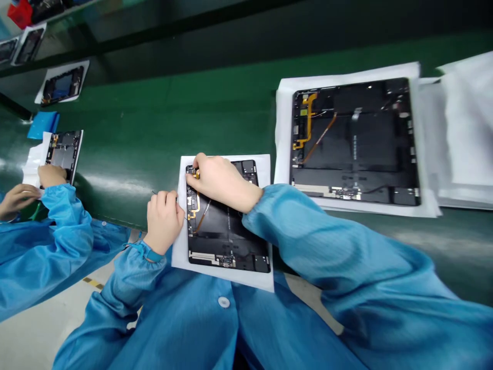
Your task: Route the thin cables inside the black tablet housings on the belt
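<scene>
An opened tablet (227,231) lies on a white sheet (223,275) at the near edge of the green belt, its black insides and orange flex cable showing. My right hand (221,180) rests on the tablet's upper left corner, fingertips pinched together at the flex cable there. My left hand (164,218) is curled at the sheet's left edge and grips a thin dark tool whose tip points left. Both arms wear blue sleeves.
A second, larger opened tablet (354,139) on white sheets lies to the right on the green belt (154,123). At the left a co-worker's hands (52,176) work on another tablet (63,149). More tablets (61,85) lie farther back left.
</scene>
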`<state>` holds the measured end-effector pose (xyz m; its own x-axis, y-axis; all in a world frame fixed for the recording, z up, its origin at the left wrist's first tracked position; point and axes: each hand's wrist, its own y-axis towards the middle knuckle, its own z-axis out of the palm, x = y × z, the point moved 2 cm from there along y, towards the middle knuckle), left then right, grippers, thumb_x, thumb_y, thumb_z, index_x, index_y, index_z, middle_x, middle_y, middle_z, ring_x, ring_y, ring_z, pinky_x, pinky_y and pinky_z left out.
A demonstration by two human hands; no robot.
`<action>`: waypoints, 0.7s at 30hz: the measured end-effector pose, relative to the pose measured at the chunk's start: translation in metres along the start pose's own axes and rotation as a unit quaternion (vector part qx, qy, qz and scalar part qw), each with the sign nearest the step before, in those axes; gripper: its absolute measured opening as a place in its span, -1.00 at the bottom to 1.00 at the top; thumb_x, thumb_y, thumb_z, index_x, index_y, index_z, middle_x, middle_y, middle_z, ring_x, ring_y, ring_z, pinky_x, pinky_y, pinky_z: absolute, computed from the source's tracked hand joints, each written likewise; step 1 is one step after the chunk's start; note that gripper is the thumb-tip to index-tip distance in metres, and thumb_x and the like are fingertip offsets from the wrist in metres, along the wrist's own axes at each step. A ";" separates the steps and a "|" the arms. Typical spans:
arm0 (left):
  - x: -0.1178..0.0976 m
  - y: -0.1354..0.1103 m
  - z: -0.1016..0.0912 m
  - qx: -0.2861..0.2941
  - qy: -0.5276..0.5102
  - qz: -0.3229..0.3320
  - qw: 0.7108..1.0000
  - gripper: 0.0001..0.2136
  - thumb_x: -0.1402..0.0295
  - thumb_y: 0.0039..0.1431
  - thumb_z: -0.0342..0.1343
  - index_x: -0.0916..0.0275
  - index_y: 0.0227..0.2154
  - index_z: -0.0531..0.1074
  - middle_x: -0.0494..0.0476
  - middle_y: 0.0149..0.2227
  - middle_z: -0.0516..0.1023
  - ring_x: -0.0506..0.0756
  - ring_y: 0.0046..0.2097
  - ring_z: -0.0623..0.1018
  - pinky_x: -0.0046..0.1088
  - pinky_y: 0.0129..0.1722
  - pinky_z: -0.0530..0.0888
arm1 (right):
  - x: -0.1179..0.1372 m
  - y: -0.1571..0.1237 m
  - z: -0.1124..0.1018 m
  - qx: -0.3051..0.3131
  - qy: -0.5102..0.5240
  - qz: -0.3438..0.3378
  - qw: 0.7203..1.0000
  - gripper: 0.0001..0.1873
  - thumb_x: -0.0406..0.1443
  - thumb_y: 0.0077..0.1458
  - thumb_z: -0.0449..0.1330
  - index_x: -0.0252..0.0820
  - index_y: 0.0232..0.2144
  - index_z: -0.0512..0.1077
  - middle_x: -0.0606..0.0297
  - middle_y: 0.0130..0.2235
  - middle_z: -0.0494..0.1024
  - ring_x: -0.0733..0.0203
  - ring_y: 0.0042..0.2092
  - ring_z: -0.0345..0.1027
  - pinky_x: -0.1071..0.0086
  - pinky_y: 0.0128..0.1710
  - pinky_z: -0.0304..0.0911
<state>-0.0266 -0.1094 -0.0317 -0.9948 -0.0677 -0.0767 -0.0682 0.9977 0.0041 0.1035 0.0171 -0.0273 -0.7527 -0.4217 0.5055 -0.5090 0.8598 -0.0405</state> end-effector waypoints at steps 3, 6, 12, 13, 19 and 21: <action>0.004 0.000 0.003 0.008 -0.021 0.006 1.000 -0.79 0.47 0.26 0.00 0.23 -0.10 0.46 0.26 -0.12 0.52 0.25 -0.08 0.46 -0.21 -0.10 0.38 | 0.001 0.003 0.001 0.003 0.016 -0.004 1.000 -0.83 -0.30 0.21 0.14 -0.27 -0.20 0.47 0.03 -0.29 0.63 0.03 -0.32 0.47 0.27 -0.33 0.20; 0.006 0.001 0.004 0.019 -0.046 0.008 0.999 -0.79 0.47 0.26 -0.01 0.23 -0.11 0.45 0.26 -0.11 0.51 0.25 -0.06 0.46 -0.21 -0.07 0.38 | -0.001 0.000 0.001 -0.007 0.078 -0.025 0.997 -0.89 -0.38 0.15 0.13 -0.21 -0.28 0.45 0.16 -0.35 0.60 0.11 -0.34 0.43 0.31 -0.29 0.19; 0.005 0.017 -0.006 0.072 -0.133 0.028 0.988 -0.88 0.41 0.34 0.00 0.21 -0.19 0.43 0.19 -0.14 0.51 0.20 -0.04 0.47 -0.25 -0.02 0.37 | -0.006 -0.001 0.000 0.022 0.211 -0.051 0.976 -0.90 -0.45 -0.01 0.13 -0.17 -0.44 0.41 0.29 -0.42 0.56 0.19 -0.36 0.45 0.36 -0.25 0.25; 0.004 0.021 -0.008 0.080 -0.143 0.032 0.986 -0.90 0.39 0.34 0.02 0.21 -0.21 0.43 0.17 -0.16 0.51 0.19 -0.05 0.48 -0.25 -0.02 0.37 | -0.007 -0.001 -0.001 0.034 0.222 -0.056 0.973 -0.89 -0.46 -0.03 0.14 -0.18 -0.44 0.42 0.30 -0.42 0.57 0.20 -0.36 0.46 0.36 -0.25 0.26; 0.004 0.045 -0.012 0.113 -0.133 0.022 0.984 -0.91 0.33 0.30 0.11 0.20 -0.32 0.40 0.15 -0.22 0.46 0.18 -0.10 0.47 -0.24 -0.02 0.39 | -0.013 0.002 -0.009 0.131 0.198 -0.103 0.966 -0.89 -0.46 -0.07 0.27 -0.17 -0.48 0.49 0.36 -0.44 0.59 0.26 -0.39 0.44 0.41 -0.30 0.26; 0.005 0.050 -0.013 0.125 -0.129 0.019 0.984 -0.90 0.33 0.28 0.12 0.20 -0.34 0.40 0.15 -0.22 0.44 0.19 -0.09 0.46 -0.22 -0.01 0.40 | -0.012 0.001 -0.011 0.138 0.180 -0.111 0.968 -0.87 -0.49 -0.05 0.26 -0.18 -0.49 0.50 0.36 -0.45 0.58 0.27 -0.40 0.43 0.42 -0.31 0.23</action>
<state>-0.0360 -0.0596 -0.0184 -0.9416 -0.0580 -0.3316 0.0217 0.9725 -0.2317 0.1165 0.0266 -0.0237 -0.4426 -0.4174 0.7936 -0.7712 0.6288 -0.0994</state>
